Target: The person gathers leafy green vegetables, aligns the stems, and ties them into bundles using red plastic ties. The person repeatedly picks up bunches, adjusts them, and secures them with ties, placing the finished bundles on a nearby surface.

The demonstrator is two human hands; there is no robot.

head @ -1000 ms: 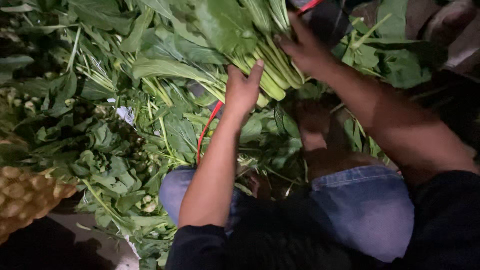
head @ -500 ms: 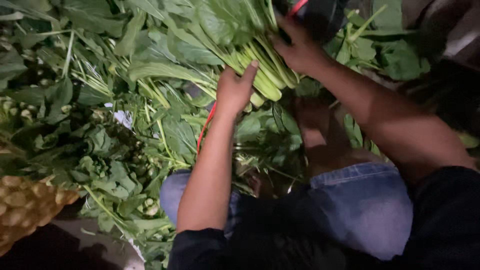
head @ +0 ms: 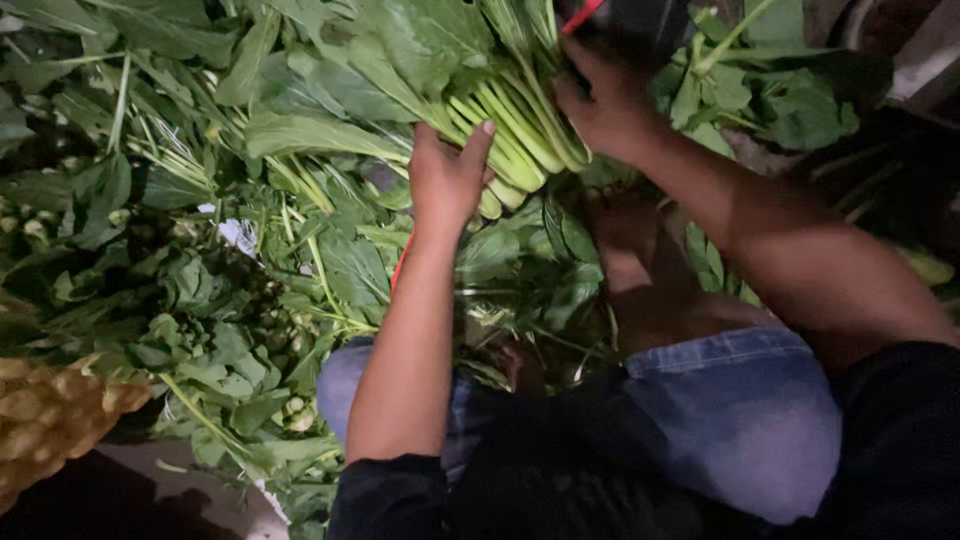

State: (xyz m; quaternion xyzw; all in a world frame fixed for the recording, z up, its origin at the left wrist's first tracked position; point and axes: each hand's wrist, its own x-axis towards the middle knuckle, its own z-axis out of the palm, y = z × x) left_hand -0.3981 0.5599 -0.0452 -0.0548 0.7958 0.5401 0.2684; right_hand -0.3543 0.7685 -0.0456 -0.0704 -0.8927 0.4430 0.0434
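Observation:
A bunch of leafy greens with pale green stalks (head: 500,135) lies across the heap, stalk ends toward me. My left hand (head: 445,180) presses against the near side of the stalks, fingers up along them. My right hand (head: 605,105) grips the same bunch from the right side, near the stalk ends. Above the right hand sits a dark object with a red strip (head: 620,20), partly cut off by the frame. A red band (head: 400,270) shows under my left wrist.
Loose leafy greens (head: 200,200) cover the ground all around. A yellow mesh sack (head: 50,420) lies at the lower left. My knees in blue denim (head: 740,410) and a bare foot (head: 630,270) are below the bunch.
Both hands have stayed on the bunch of greens. The left hand has shifted slightly up along the stalks, and the view has drifted a little.

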